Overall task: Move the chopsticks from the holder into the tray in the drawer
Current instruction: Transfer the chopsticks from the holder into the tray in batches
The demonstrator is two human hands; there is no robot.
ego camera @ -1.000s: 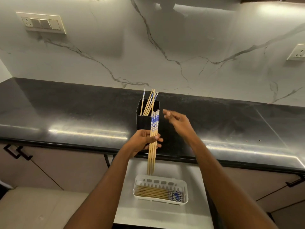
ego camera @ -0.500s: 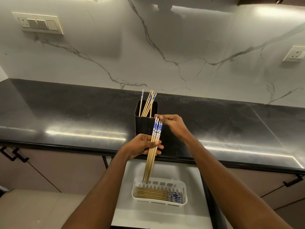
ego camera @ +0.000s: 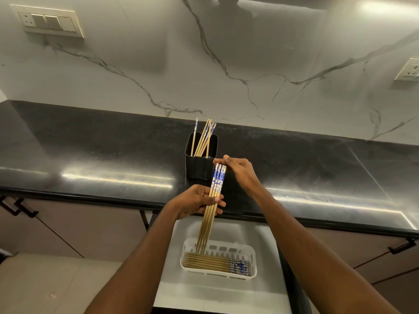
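Note:
A black square holder (ego camera: 200, 165) stands on the dark countertop with several bamboo chopsticks (ego camera: 204, 138) leaning inside. My left hand (ego camera: 196, 201) grips a bundle of chopsticks (ego camera: 212, 207) with blue-patterned tops, held nearly upright over the open drawer. My right hand (ego camera: 238, 169) touches the bundle's patterned top ends with its fingers curled. Below, a white slotted tray (ego camera: 252, 260) in the drawer holds several chopsticks (ego camera: 210, 262) lying flat, patterned ends to the right. The held bundle's lower tips reach the tray's far left rim.
The white drawer (ego camera: 192, 293) stands open under the black countertop (ego camera: 90, 155). Cabinet doors with black handles (ego camera: 17, 207) flank it. The marble wall carries a switch panel (ego camera: 48, 21) and a socket (ego camera: 409, 69).
My right hand came back from the holder to the top of the held bundle. The bundle tilted slightly, its tops to the right, and sank toward the tray.

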